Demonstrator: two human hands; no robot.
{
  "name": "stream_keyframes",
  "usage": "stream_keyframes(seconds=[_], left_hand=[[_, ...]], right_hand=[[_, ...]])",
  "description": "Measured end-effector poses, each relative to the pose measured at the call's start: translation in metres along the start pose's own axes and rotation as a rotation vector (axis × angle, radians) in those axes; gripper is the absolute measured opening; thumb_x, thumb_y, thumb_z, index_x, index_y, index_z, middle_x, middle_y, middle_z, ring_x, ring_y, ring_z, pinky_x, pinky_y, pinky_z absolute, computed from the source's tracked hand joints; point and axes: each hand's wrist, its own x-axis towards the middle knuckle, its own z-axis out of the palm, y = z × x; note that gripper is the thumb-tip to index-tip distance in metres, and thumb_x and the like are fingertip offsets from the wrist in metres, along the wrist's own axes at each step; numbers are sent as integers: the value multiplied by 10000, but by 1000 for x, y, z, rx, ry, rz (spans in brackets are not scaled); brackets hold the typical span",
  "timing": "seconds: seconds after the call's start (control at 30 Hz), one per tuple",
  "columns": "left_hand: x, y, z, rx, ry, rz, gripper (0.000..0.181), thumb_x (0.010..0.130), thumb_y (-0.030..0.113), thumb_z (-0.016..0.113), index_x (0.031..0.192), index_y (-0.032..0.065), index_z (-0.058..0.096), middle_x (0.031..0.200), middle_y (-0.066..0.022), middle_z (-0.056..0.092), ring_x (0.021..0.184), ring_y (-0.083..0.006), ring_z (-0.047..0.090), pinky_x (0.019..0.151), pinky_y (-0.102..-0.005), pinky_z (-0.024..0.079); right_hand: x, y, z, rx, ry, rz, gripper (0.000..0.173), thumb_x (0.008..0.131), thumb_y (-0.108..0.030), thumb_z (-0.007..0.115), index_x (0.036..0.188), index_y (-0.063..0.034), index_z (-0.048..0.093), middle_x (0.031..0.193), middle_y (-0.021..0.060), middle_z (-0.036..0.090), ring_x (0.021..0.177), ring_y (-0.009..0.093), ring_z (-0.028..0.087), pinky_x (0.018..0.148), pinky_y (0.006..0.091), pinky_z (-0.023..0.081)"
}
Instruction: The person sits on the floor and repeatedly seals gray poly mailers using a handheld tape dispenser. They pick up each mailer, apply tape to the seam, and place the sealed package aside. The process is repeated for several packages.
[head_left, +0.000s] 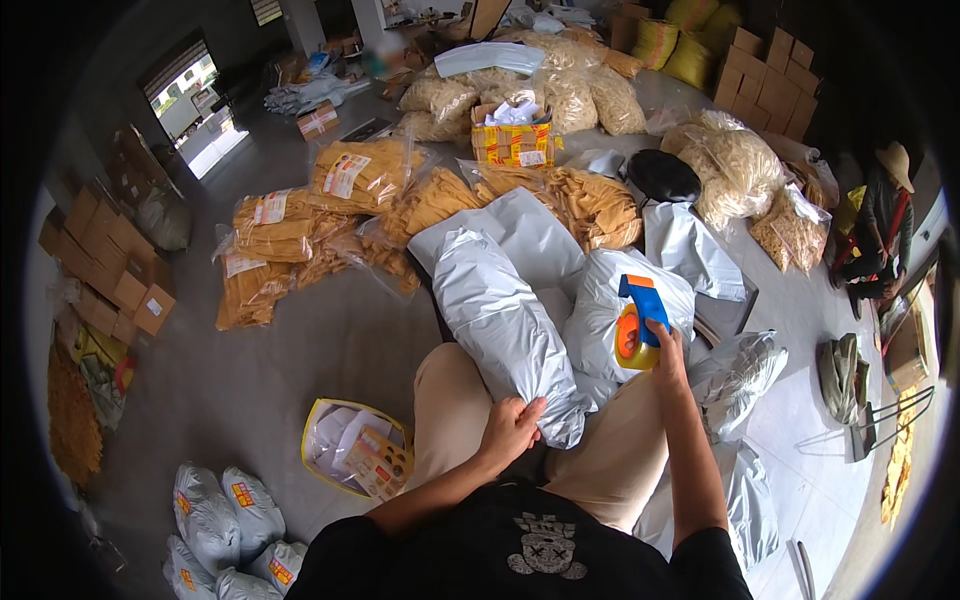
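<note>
A long, stuffed grey plastic mailing bag (499, 315) lies slanting across my lap. My left hand (514, 429) pinches the bag near its lower end. In my right hand (664, 346) is a blue and yellow tape dispenser (643, 319) with an orange hub, held above another filled mailing bag (611, 330). The dispenser does not touch the long bag. Beyond it, a flat grey mailing bag (517, 225) is spread out, and clear bags of tan dried strips (592, 202) lie behind.
A yellow-rimmed box (307, 450) with papers stands left of my knee. Labelled grey parcels (214, 517) sit lower left, more bags (739, 382) at right. Cardboard boxes (112, 259) are stacked far left. A person in a straw hat (885, 217) sits at the far right.
</note>
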Motion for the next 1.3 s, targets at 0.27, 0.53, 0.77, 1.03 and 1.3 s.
stream_keyframes(seconds=[0.27,0.53,0.77,1.03,1.3], left_hand=[[-35,-1,31,-95,-284,-142,450,900,312,528,608,-30,547,559,-88,603,449,-89,555,397,-226,405],[6,24,1,119,-601,-184,461,904,350,506,674,-31,628,659,-74,655,529,-108,605,435,-221,439],[72,82,-62,-167,-339,38,325,902,309,529,766,26,617,673,-38,621,553,-89,586,464,-198,426],[100,92,-53,-626,-458,-213,130,876,176,542,794,81,576,667,39,502,555,-48,430,490,-184,335],[208,104,-109,206,57,392,126,815,61,571,703,7,554,568,-8,507,500,-84,429,463,-257,345]], right_hand=[[-1,20,-14,146,34,-70,368,825,-320,556,915,36,566,653,104,612,565,180,599,563,254,491],[-27,3,7,518,-59,55,428,851,-410,423,897,3,527,496,91,489,383,206,443,475,310,421],[-62,-16,11,354,-138,18,441,799,-383,495,940,35,517,583,143,568,384,236,505,427,306,466],[-86,-47,67,6,-443,62,418,781,-284,661,952,58,493,770,145,604,603,189,633,511,297,542],[-131,-95,98,0,-340,200,409,808,-246,648,1007,68,476,839,157,601,660,187,634,624,281,531]])
